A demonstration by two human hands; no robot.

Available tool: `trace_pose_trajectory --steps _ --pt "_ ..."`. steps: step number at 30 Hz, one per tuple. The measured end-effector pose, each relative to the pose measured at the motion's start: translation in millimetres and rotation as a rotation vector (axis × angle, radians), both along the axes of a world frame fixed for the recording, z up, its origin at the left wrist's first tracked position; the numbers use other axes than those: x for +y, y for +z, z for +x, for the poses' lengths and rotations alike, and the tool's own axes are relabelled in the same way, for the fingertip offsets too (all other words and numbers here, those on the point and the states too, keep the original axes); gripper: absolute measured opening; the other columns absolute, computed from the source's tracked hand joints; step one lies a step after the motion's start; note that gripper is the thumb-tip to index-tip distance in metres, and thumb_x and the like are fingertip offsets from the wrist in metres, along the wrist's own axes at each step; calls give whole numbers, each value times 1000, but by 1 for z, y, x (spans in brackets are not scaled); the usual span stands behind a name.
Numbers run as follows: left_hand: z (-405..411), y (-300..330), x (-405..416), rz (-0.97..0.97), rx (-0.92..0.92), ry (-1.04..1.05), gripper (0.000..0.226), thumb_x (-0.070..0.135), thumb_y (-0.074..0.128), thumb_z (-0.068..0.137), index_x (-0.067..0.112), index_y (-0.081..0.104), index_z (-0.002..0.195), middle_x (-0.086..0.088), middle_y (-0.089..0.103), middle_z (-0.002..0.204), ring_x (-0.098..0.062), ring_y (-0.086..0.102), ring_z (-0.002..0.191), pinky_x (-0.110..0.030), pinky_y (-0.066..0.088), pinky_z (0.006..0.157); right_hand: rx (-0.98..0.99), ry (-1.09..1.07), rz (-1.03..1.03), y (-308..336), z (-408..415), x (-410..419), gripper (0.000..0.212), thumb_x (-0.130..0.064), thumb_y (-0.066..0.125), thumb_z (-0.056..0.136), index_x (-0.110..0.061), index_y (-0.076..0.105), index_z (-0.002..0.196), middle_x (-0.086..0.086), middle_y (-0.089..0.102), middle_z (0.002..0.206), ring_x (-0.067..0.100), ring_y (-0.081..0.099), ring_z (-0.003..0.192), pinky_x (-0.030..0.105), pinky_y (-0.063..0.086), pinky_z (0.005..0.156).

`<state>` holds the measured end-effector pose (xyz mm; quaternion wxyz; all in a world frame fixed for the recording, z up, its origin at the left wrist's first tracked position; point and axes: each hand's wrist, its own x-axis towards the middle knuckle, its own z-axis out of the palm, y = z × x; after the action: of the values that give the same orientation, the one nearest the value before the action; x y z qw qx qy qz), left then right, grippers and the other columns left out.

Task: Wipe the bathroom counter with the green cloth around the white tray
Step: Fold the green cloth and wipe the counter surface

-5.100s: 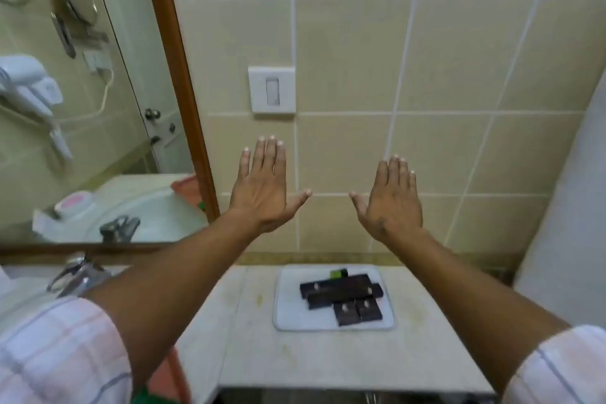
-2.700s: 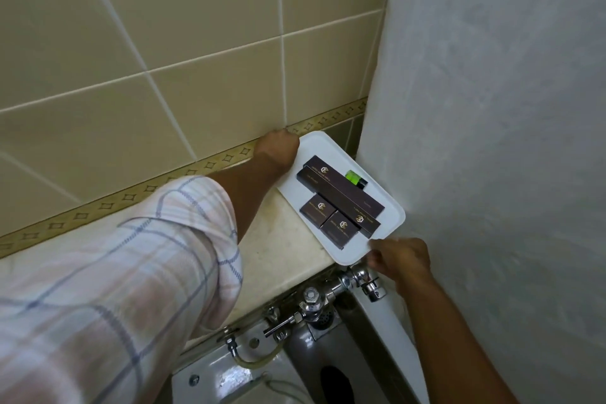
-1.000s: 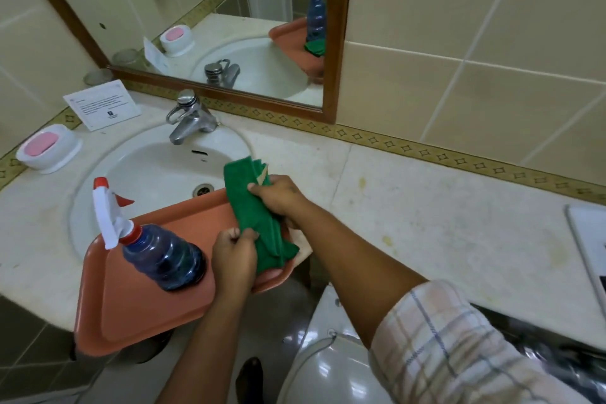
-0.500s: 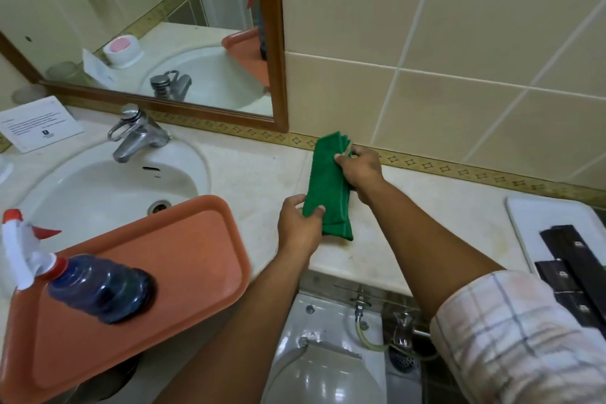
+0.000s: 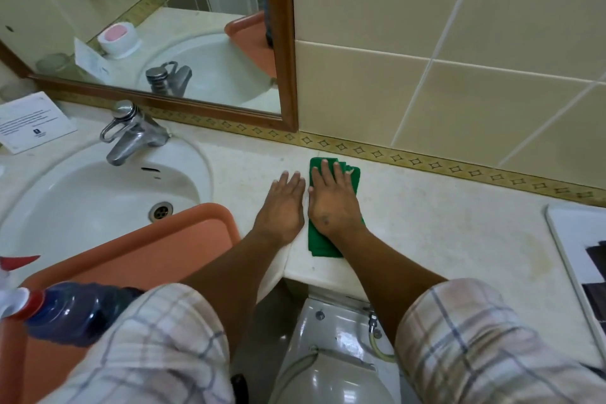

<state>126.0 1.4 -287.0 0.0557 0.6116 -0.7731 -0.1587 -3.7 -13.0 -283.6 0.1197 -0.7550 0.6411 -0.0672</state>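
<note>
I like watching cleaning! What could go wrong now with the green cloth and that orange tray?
The orange tray overhangs the counter edge with the spray bottle on it; an elbow bump might tip it. Wiping right, the green cloth under the right hand could knock the white tray and shift its dark boxes.

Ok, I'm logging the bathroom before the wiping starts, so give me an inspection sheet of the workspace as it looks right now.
Surface: pale counter, faint yellowish marks right of the cloth.
Job's things: green cloth folded flat on the counter near the wall; white tray at the right edge, dark boxes on it, apart from the cloth.
Clutter: orange tray over the sink's front rim, carrying a blue spray bottle; printed card left of the tap.
Hands: right hand flat on the cloth; left hand flat on bare counter beside it.
Cables: nothing seen.
Surroundings: tiled wall, mirror, toilet cistern below the counter edge.
</note>
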Motion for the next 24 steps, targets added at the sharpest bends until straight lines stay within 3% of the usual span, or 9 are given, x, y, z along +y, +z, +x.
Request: trace_pose_trajectory --steps 6,15,24 --pt "1 -9 -7 -31 23 -42 60 39 10 103 13 22 156 -5 19 165 -21 7 153 -40 8 125 83 -8 49 -9 1 -5 61 -42 16 102 -18 7 157 9 3 166 31 -4 152 51 3 122" --pt "5 -20 -11 -127 20 -62 58 32 21 101 7 33 152 -10 31 160 -26 20 151 -39 13 123 60 3 95 -4 -33 -8 59 -41 19 102 -20 8 157 6 4 166 30 -4 152 51 -2 121" --pt "-1 -14 -6 -177 59 -94 60 27 28 96 -4 43 145 -22 38 154 -38 29 146 -49 20 120 65 -173 85 -6 -181 11 58 -39 19 102 -20 18 156 2 13 165 27 3 152 46 0 122"
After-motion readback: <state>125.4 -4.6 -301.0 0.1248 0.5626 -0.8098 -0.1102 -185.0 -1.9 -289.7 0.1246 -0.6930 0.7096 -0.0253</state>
